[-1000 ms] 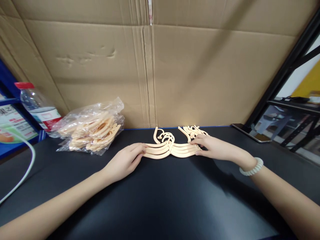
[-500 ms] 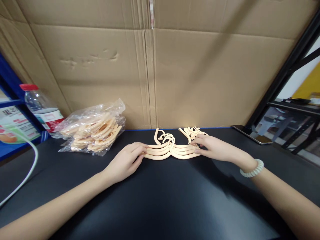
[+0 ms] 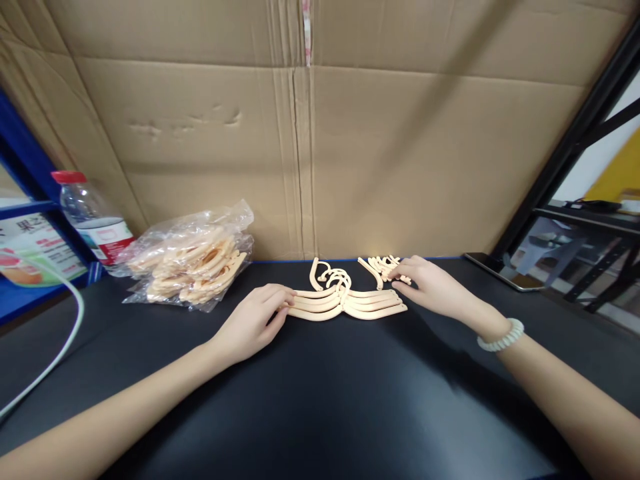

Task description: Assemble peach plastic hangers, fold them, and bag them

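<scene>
The left hand [image 3: 257, 317] pinches the hangers [image 3: 373, 315] by one end — the right hand [image 3: 393, 280], fingers spread, is near the little pieces [image 3: 384, 267].

Cardboard sheet [image 3: 425, 153], creased, stands across the far side; red-and-white strip [image 3: 307, 33] at its upper middle seam. Far left: clear bottle [image 3: 95, 213], red cap, beside blue shelf [image 3: 23, 137] with a printed carton [image 3: 43, 250]. White cable [image 3: 79, 320] curves down near left. Far right: dark flat device [image 3: 500, 271] lying beside black metal rack [image 3: 555, 157]; yellow object [image 3: 615, 170] beyond, identity unclear.
</scene>
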`<state>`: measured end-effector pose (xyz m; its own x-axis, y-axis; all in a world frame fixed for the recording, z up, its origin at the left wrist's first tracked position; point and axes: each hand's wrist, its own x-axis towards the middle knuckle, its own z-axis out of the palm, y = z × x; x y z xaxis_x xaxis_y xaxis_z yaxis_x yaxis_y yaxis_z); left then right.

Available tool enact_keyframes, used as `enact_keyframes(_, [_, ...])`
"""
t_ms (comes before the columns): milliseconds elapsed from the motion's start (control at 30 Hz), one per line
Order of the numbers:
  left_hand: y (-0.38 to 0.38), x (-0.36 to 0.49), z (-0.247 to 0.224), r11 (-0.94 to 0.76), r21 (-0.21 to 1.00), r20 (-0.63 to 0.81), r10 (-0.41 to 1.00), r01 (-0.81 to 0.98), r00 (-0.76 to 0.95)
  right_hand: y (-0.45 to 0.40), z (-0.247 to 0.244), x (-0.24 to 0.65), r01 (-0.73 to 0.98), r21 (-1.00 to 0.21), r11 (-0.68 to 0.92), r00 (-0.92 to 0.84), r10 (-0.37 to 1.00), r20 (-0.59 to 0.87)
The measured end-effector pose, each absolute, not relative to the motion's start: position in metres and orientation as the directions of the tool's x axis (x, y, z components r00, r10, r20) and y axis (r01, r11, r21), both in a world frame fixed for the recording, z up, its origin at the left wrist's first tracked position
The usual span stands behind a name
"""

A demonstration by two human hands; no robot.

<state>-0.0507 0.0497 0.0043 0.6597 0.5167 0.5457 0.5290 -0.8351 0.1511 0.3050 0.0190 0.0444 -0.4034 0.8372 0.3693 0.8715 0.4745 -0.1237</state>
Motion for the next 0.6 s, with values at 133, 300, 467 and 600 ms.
enact_keyframes(133, [0.052,-0.051,0.004,-0.823,0.174,0.554,0.536,0.541,0.637,0.022,0.038,0.301,0.857,-0.195,0.477,-0.358,0.823,0.44])
enact_keyframes(300, [0.059,-0.046,0.02,-0.77,0.213,0.523,0.609,0.601,0.596,0.04,0.04,0.279,0.884,-0.273,0.38,-0.259,0.883,0.391])
enact_keyframes(467, [0.081,-0.022,0.046,-0.635,0.219,0.359,0.759,0.741,0.543,0.083,0.061,0.237,0.912,-0.234,0.337,-0.284,0.93,0.234])
enact_keyframes(600, [0.113,0.005,0.051,-0.425,0.215,0.235,0.896,0.879,0.376,0.121,0.075,0.197,0.946,-0.193,0.259,-0.256,0.966,0.042])
